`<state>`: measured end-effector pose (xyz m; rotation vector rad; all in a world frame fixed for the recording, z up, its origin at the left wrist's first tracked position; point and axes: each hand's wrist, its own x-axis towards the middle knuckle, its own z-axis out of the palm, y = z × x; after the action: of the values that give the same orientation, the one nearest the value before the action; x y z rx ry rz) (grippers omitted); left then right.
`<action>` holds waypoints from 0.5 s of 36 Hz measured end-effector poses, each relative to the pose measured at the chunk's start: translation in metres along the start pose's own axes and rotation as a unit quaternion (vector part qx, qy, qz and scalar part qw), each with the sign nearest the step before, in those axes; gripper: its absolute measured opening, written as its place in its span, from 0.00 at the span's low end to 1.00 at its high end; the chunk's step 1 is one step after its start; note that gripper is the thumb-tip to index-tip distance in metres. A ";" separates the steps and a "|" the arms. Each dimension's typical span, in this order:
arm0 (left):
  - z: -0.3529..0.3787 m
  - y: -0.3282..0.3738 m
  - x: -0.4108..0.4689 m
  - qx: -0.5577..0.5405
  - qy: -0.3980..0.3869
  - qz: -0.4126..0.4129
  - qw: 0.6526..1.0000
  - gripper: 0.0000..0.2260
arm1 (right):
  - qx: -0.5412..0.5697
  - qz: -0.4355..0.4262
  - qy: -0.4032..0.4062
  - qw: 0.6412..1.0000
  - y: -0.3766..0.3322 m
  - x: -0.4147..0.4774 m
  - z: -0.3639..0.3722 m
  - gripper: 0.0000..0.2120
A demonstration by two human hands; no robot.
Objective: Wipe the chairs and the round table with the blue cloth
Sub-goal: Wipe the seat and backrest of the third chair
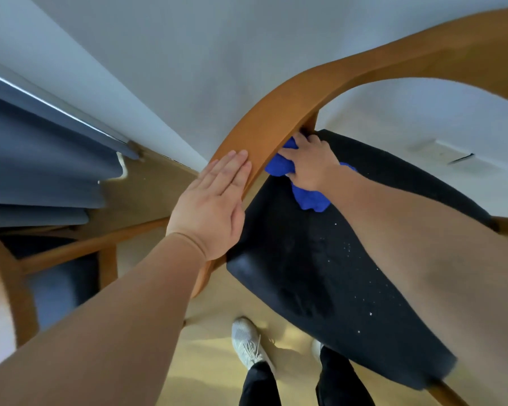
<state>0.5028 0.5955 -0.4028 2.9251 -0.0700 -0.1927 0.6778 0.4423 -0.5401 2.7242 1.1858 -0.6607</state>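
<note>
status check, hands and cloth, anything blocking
Left hand flat on wooden backrest rail, open. Right hand clutching blue cloth under rail, above black seat. Nothing blocking.

white wall [165,54] | grey-blue curtain [41,159] — hanging left | light wood floor [214,347] | white sneaker [247,341]

no readable text, labels, brands or numbers anywhere in this view.
</note>
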 end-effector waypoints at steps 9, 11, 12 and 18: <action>0.000 -0.001 -0.001 0.009 0.005 0.005 1.000 0.23 | 0.001 0.015 0.004 1.000 -0.013 -0.036 0.027 0.28; -0.001 0.000 -0.001 0.018 -0.002 0.004 1.000 0.24 | 0.011 0.019 -0.012 1.000 -0.021 -0.059 0.037 0.31; 0.000 0.000 -0.001 0.025 -0.008 0.003 1.000 0.24 | 0.017 0.020 -0.024 0.999 -0.026 -0.073 0.043 0.33; 0.000 0.002 -0.001 0.057 -0.029 0.005 0.998 0.25 | 0.083 0.009 -0.091 0.992 -0.073 -0.191 0.088 0.34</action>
<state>0.5013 0.5938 -0.4026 3.0313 -0.1082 -0.2809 0.4795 0.3416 -0.5323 2.7291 1.1091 -1.0240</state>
